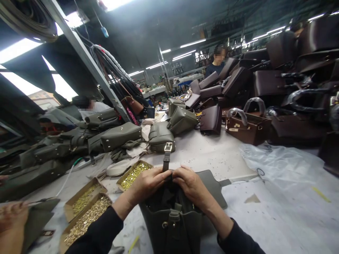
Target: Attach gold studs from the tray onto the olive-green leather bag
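Note:
A dark olive handbag (156, 225) stands on the table in front of me with its top gaping. My left hand (149, 183) is closed on the bag's far rim, at the base of a dark strap (166, 160). Beside it my right hand (191, 184) pinches the same rim with bent fingers. What lies between the fingertips is hidden. The strap runs away from the hands to a gold buckle (168, 146). A flap (212, 180) of the bag spreads out to the right. Small metal studs show on the near side.
Cardboard boxes (69, 203) of gold metal fittings stand left. Olive bags (122, 135) lie behind them, and dark brown bags (275, 83) are heaped at right. Clear plastic (286, 164) covers part of the table. Another person's hand (13, 218) holds olive pieces at left.

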`<state>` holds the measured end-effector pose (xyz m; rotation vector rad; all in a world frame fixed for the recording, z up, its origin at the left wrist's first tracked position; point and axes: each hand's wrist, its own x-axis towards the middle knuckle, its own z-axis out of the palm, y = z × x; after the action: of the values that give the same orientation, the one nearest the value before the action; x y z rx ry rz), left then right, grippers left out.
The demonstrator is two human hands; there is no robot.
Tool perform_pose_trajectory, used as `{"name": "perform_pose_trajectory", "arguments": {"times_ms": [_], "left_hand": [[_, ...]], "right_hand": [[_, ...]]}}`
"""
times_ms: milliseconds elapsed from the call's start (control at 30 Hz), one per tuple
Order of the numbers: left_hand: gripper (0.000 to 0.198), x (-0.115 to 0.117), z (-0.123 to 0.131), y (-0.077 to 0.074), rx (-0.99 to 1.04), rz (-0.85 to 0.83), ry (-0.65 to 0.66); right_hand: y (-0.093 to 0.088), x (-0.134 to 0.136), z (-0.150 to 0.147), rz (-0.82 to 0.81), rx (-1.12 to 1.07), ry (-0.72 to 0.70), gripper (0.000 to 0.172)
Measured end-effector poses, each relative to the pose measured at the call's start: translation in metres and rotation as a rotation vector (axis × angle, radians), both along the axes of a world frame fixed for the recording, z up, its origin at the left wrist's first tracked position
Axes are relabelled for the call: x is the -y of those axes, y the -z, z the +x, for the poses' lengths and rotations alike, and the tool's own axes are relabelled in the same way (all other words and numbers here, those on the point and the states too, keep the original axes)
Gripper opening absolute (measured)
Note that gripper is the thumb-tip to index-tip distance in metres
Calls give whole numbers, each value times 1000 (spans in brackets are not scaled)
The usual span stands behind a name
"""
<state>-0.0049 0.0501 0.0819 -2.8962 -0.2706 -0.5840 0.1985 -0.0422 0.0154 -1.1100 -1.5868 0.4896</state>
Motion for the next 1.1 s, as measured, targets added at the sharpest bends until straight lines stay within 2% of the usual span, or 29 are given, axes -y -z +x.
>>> {"name": "perform_pose_trajectory", "arguments": {"times_ms": [67,167,300,400,500,600,700,767,900,1000,1100], "left_hand": [[30,-1,6,-5,-8,-22,15],[30,3,14,-12,8,-124,-72],[24,13,20,-20,65,-448,-318],[22,17,17,-27,134,-722,-525],[25,17,10,-33,209,-905,-643],[27,21,5,-36,279,-967,-672],[28,27,4,-34,359,-1043,-664],[28,29,4,-31,441,-1106,-665],[24,29,2,-20,616,-1124,-737],[22,29,2,-11,681,-1133,-754],[21,32,3,-8,702,-1145,-752]], "right_hand": [[2,-1,3,3,-58,0,17],[5,-4,7,4,-123,-14,15],[8,-9,11,-49,-149,-66,14],[4,-12,9,-90,-91,-156,14],[-11,-15,4,-131,47,-248,16],[-35,-18,-2,-121,213,-302,17],[-56,-20,-10,-77,285,-250,14],[-61,-20,-14,-83,254,-183,14],[-46,-18,-19,-97,85,-207,22],[-30,-18,-19,66,76,-233,23],[-22,-19,-19,232,125,-129,20]]}}
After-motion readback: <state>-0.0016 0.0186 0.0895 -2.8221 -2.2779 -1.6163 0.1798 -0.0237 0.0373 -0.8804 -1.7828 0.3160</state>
